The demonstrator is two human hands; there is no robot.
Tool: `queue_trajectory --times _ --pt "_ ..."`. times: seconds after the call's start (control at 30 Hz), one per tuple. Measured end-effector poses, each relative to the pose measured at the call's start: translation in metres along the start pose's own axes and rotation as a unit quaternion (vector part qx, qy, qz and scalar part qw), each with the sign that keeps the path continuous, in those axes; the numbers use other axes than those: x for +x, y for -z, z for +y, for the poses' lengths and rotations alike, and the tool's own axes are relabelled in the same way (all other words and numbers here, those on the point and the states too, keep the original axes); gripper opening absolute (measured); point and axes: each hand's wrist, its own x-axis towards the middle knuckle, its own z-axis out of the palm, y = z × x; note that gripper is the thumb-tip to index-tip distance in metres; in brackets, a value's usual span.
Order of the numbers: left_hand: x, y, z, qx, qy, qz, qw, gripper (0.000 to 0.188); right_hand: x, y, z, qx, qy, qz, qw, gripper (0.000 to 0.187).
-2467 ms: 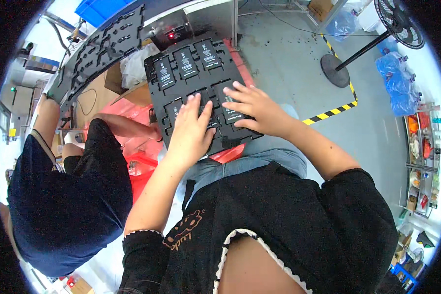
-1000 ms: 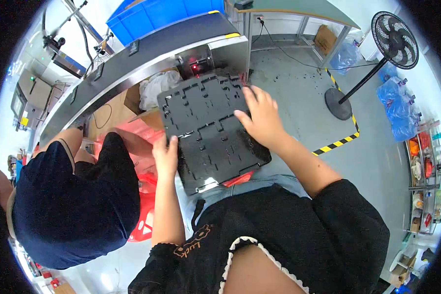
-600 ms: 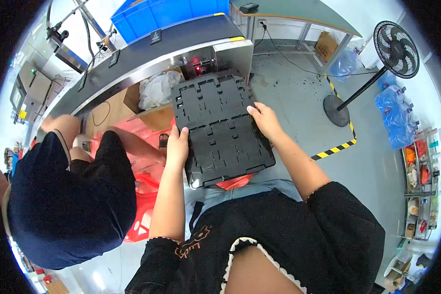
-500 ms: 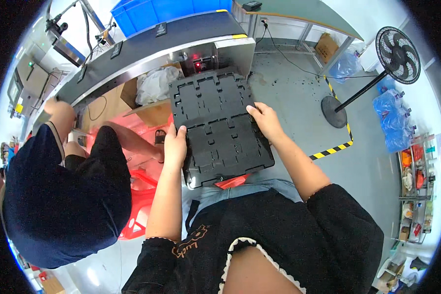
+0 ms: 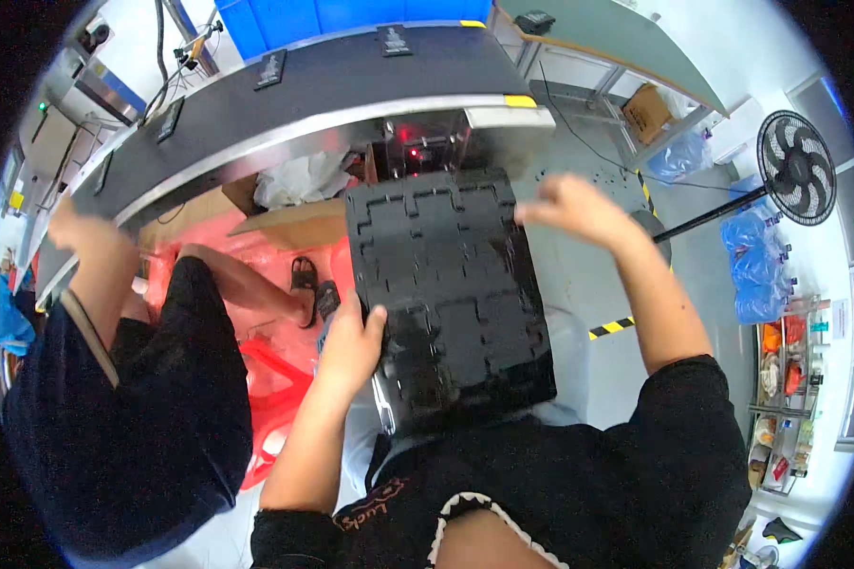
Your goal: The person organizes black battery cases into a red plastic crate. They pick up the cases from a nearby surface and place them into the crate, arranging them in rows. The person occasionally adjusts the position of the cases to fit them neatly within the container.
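A black moulded plastic tray point(image 5: 436, 284), with interlocking raised outlines and a glossy near side, is in front of my body; it may be a stack of trays. My left hand point(image 5: 351, 351) is closed on its left edge, thumb lying on top. Off the tray's upper right edge, my right hand point(image 5: 584, 213) hangs in the air, blurred by motion. Its thumb side faces the tray, and how its fingers are held is unclear. Beyond the tray runs a dark conveyor belt point(image 5: 337, 81) carrying several small flat black pieces point(image 5: 270, 69).
A co-worker in dark clothes point(image 5: 133, 389) sits at left, one blurred hand point(image 5: 90, 232) by the belt's edge. An open cardboard box point(image 5: 299, 228) with plastic bags stands under the conveyor. A blue bin point(image 5: 351, 19) is behind it. A black fan point(image 5: 797, 169) and shelves point(image 5: 783, 408) stand right.
My right hand has let go of the tray's right edge and lifted away to the right. The tray sits nearer my body, still in my left hand. My view has shifted, showing more belt.
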Motion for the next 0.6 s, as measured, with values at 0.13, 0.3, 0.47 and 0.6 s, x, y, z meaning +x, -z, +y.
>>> queue_trajectory --times 0.13,0.3,0.47,0.6 --pt "0.05 0.082 0.069 0.109 0.107 -0.137 0.979 0.049 0.103 0.085 -0.017 0.082 0.16 0.283 0.942 0.051" --pt "0.224 0.133 0.086 0.149 -0.278 0.149 0.937 0.037 0.248 0.133 -0.018 -0.083 0.14 0.174 0.971 0.101" --pt "0.371 0.158 0.048 0.329 -0.209 0.014 0.921 0.091 0.284 0.15 -0.033 -0.097 0.096 0.015 0.991 0.085" --pt "0.417 0.157 0.06 0.274 -0.216 -0.149 0.925 0.079 0.231 0.163 0.0 0.13 0.207 0.177 0.953 0.031"
